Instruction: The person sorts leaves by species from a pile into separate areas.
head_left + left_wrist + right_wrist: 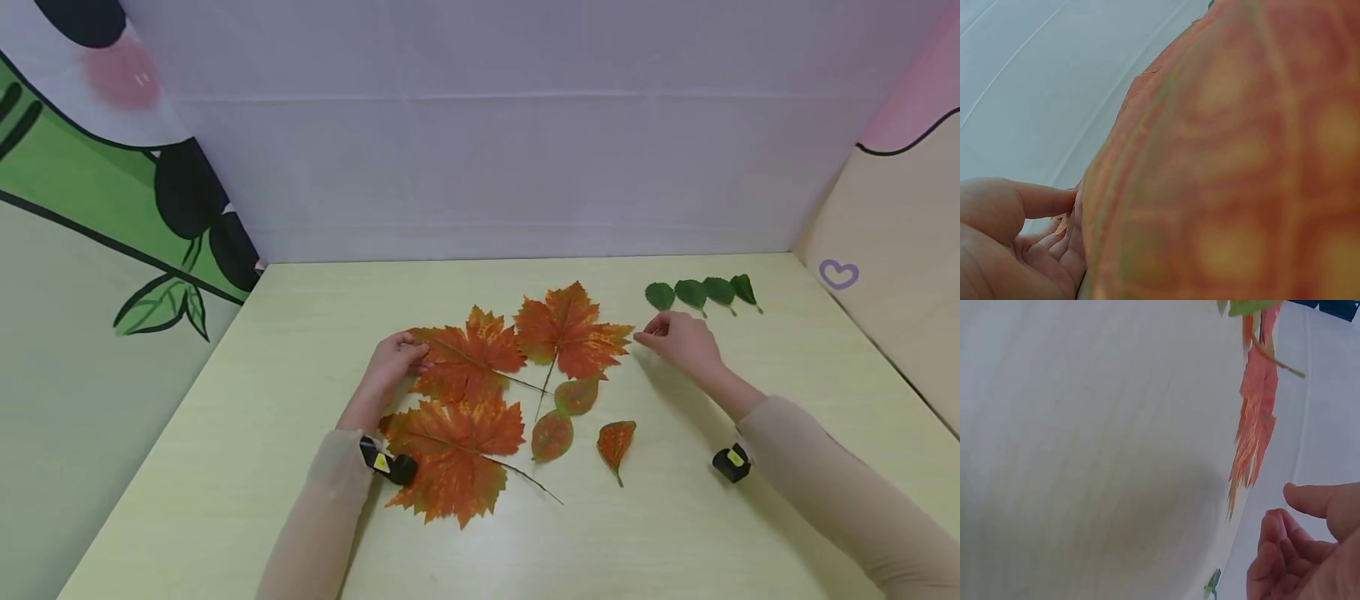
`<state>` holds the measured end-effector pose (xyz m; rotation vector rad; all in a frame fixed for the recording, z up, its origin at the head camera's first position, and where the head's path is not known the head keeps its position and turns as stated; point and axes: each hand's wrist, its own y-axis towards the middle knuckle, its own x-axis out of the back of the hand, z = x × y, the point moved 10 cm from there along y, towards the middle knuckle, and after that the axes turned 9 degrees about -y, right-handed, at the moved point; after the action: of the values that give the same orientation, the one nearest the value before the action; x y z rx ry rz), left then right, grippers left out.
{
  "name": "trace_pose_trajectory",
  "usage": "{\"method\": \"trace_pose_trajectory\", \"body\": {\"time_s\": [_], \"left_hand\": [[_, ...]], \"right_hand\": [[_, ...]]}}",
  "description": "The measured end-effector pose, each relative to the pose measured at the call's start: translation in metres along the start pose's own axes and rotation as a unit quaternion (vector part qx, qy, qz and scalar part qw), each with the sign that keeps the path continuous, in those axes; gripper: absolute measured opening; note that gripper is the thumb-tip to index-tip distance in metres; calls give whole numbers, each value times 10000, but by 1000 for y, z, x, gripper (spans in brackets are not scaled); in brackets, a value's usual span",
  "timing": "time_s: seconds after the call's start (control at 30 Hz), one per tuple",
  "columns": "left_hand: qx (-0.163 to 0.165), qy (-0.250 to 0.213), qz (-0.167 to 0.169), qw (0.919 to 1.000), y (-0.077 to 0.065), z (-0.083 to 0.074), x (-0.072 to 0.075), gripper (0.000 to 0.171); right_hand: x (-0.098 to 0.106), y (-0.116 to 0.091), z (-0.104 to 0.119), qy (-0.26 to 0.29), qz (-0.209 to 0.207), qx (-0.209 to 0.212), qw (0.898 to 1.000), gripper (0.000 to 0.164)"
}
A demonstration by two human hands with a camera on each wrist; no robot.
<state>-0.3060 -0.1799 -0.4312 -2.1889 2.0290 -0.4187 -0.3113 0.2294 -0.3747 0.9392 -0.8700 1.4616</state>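
Observation:
My left hand pinches the left edge of an orange-red maple leaf. Close up in the left wrist view, a blurred leaf fills the right side, the thumb against its edge. Another maple leaf lies to the upper right, its right tip just short of my right hand. That hand hovers over the table with fingers bent and thumb apart, nothing between them in the right wrist view. Below the left hand lies a third maple leaf, partly behind the left wrist camera.
Several small green leaves form a row at the back right. Two small orange-green leaves lie right of the maple stems, and a single red-orange leaf sits farther right. A pale cloth wall stands behind the light wooden table.

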Motion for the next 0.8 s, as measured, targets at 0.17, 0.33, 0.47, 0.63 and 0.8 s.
{"method": "trace_pose_trajectory", "body": {"time_s": [0.17, 0.33, 0.47, 0.63, 0.8], "left_hand": [[-53, 17, 21, 10000, 0, -1, 0, 17], [-52, 17, 45, 10000, -1, 0, -1, 17], [-49, -1, 31, 10000, -1, 0, -1, 17], [-66, 0, 66, 10000, 0, 1, -2, 16], [-109, -11, 54, 9999, 1, 1, -1, 16]], "right_hand": [[-10, -23, 9, 84, 436, 140, 9989, 36], [-19, -49, 20, 94, 906, 252, 9955, 43], [-25, -71, 30, 131, 1188, 243, 9925, 46], [-34, -90, 35, -163, 1414, 85, 9898, 49], [-41, -101, 40, -467, 1551, 16, 9868, 52]]}}
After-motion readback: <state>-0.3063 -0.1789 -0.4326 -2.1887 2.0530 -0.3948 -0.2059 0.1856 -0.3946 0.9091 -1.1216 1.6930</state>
